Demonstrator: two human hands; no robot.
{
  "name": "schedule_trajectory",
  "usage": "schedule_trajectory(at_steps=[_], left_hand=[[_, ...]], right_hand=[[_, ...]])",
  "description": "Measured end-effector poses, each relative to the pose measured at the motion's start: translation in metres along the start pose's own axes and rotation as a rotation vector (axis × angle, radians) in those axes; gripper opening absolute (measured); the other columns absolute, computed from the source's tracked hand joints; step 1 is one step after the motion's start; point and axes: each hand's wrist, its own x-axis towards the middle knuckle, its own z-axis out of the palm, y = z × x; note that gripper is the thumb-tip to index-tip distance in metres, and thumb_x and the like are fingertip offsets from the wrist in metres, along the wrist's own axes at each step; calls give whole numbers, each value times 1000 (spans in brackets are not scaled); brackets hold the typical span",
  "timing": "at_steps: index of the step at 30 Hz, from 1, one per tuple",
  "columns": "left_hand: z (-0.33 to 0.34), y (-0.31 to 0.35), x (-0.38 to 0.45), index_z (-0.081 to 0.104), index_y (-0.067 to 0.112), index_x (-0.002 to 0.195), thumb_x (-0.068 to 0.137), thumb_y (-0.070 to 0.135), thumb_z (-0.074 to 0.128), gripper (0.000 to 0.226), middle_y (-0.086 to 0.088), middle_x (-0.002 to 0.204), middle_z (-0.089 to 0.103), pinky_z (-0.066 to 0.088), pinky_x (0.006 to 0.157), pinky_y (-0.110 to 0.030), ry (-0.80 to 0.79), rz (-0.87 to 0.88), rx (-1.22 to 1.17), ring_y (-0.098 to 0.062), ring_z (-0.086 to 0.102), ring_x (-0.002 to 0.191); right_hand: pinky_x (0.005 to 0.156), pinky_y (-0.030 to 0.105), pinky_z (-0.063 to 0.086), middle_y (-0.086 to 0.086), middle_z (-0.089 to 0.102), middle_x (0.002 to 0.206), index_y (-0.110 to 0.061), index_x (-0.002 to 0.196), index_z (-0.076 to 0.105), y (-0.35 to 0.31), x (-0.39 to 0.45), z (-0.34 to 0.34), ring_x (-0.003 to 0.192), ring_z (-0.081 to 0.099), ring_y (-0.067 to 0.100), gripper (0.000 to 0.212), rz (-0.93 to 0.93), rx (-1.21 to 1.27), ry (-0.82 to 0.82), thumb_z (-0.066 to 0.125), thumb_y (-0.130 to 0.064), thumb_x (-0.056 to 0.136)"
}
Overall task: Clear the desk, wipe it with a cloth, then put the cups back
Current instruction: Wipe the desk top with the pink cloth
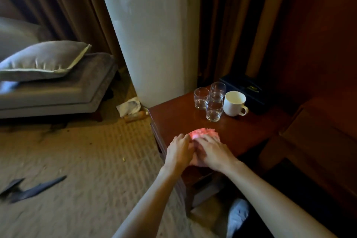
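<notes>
Both grips were flat on the pink cloth [201,133]: my left hand [178,150] and right hand [212,151] lay side by side, fingers straight and pressing down, nothing curled round it. The cloth sat bunched under and just ahead of the fingertips, at the near edge of the worktop [251,131]. To wipe well, I judged, I should keep the palms low, press evenly and sweep outward in overlapping passes. Beyond the grips stood three glasses [212,100] and a white mug [234,103], close together near the far corner, with a dark box [249,91] behind them; they would need shifting before that patch could be wiped. Both forearms reached forward, wrists slightly raised.
</notes>
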Motion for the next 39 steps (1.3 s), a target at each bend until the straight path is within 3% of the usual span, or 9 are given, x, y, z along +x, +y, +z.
schedule_trajectory(at_steps=[4,7,11,15,21,26,29,33,39], left_hand=[[-5,26,22,65,22,123,91,41,67,37,0,119,65,54,92,-36,-151,47,-348,-18,63,109],[5,9,29,43,25,151,92,49,66,67,-9,155,39,33,117,-42,-171,60,-120,-30,35,144],[15,-20,28,17,31,161,86,75,54,95,-7,170,11,16,125,-45,-212,91,190,-27,8,156],[10,-14,31,16,34,161,83,79,54,98,-6,169,13,25,121,-45,-243,101,253,-29,12,155],[-23,24,40,9,31,162,80,73,65,108,-9,168,7,36,117,-42,-372,87,148,-30,26,150],[-85,119,20,43,43,141,82,59,70,66,16,138,48,44,91,-9,-35,401,-403,0,54,119],[-101,175,17,46,35,144,82,57,71,70,15,134,57,56,90,-23,-158,408,-706,-6,63,116],[-85,232,24,48,26,146,88,46,73,67,4,140,56,55,100,-38,-258,426,-821,-11,57,129],[-41,288,13,59,25,138,101,43,58,41,10,131,61,46,100,-22,-134,368,-825,0,56,119]], right_hand=[[102,46,46,1,48,146,-31,142,46,36,-1,-14,135,47,30,48,166,-131,143,58,-26,96],[109,53,40,11,43,150,-29,149,38,45,3,-10,137,44,37,51,291,-151,185,49,-34,100],[119,61,16,15,17,164,-48,156,24,27,11,17,152,14,46,66,282,-46,34,44,-65,96],[111,54,32,8,43,147,-39,138,55,31,19,4,138,38,40,42,198,-122,179,57,-45,96],[94,44,50,5,55,131,-30,129,61,21,5,-80,123,57,32,34,171,-129,-82,61,-20,96],[79,42,47,5,53,119,-32,120,63,5,-74,-217,113,56,33,33,43,-228,359,61,-20,90],[74,39,40,6,49,122,-32,132,56,6,-144,-288,111,54,33,36,79,-400,565,57,-28,96],[82,44,45,11,54,126,-30,140,49,40,-210,-324,114,58,37,59,410,-481,423,30,-68,100],[116,47,35,8,31,159,-29,158,29,88,-224,-222,144,34,31,65,404,-284,289,25,-64,104]])
